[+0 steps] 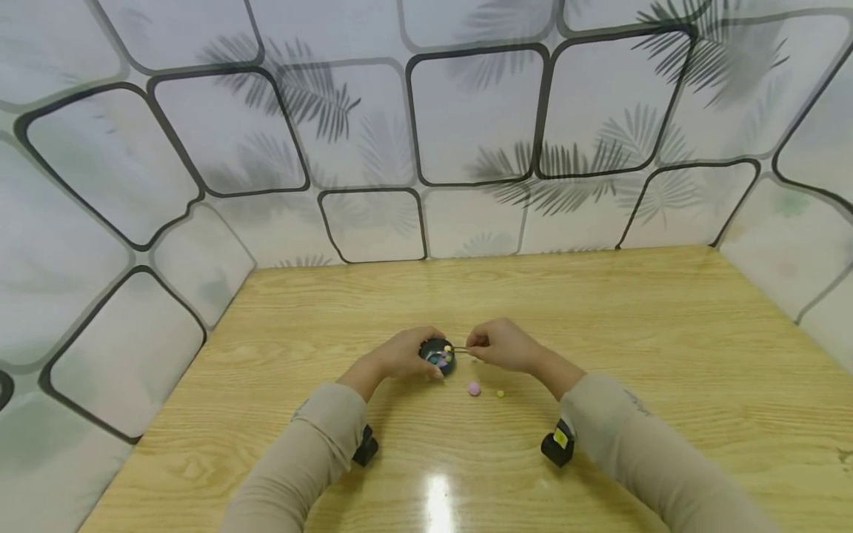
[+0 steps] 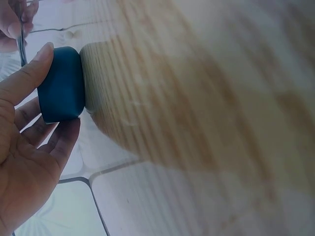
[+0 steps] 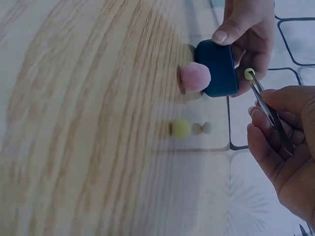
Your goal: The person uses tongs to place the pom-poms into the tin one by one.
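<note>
My left hand [image 1: 402, 354] grips a small dark blue bowl [image 2: 61, 86] by its sides, thumb on one side and fingers on the other, as it stands on the table. Several small coloured pom-poms [image 1: 441, 360] lie inside it. My right hand [image 1: 503, 346] pinches metal tweezers [image 3: 272, 115]. Between the tweezer tips is a small yellow pom-pom [image 3: 249, 74], held just above the bowl's rim. On the table near the bowl lie a pink pom-pom [image 3: 196, 77] and a smaller yellow-green pom-pom [image 3: 180, 128]. A tiny pale pom-pom [image 3: 207, 128] sits farther back.
The wooden table [image 1: 600, 318] runs back to a patterned wall covering [image 1: 480, 118] that also lines both sides. A black wrist camera [image 1: 558, 444] is strapped at the right wrist, and another wrist camera [image 1: 365, 446] at the left.
</note>
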`<action>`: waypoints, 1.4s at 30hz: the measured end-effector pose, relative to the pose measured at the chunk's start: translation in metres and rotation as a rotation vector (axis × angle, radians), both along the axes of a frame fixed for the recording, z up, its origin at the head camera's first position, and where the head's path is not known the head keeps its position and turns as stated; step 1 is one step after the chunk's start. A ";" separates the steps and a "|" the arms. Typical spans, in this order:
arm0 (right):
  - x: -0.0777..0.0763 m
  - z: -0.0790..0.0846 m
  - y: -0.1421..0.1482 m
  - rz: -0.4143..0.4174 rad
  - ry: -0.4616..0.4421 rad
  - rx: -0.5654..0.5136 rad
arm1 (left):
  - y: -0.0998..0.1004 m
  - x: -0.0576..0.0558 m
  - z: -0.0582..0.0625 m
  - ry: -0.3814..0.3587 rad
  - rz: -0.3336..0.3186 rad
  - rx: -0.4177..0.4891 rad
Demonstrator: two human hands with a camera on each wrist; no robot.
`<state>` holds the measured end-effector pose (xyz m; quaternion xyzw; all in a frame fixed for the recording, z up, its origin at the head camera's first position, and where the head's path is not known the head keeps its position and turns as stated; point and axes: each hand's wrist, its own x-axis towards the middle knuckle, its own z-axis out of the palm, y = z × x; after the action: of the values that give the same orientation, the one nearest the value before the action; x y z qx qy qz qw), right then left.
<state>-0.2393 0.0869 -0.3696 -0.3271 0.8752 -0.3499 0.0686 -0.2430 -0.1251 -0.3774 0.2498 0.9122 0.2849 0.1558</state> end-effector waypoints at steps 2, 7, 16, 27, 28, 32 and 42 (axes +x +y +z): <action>-0.002 -0.002 -0.003 0.003 0.023 0.017 | -0.001 -0.001 -0.001 0.000 -0.003 0.001; -0.005 -0.005 -0.009 0.024 0.074 0.046 | -0.002 -0.003 -0.003 0.001 -0.010 0.000; -0.004 -0.007 -0.016 0.044 0.097 0.066 | -0.003 -0.002 -0.005 0.001 -0.006 -0.009; 0.000 -0.006 -0.014 0.050 0.103 0.058 | -0.003 0.001 -0.005 0.009 -0.004 -0.010; 0.000 -0.005 -0.013 0.049 0.097 0.058 | -0.003 0.001 -0.005 0.009 -0.004 -0.013; 0.001 -0.002 -0.008 0.040 0.090 0.056 | -0.002 0.001 -0.002 0.009 -0.007 -0.013; 0.010 0.005 0.015 0.023 0.083 0.052 | -0.002 0.000 0.001 -0.011 0.005 -0.012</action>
<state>-0.2290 0.1017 -0.3649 -0.3492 0.8823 -0.3124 0.0448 -0.2430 -0.1271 -0.3763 0.2449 0.9138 0.2811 0.1613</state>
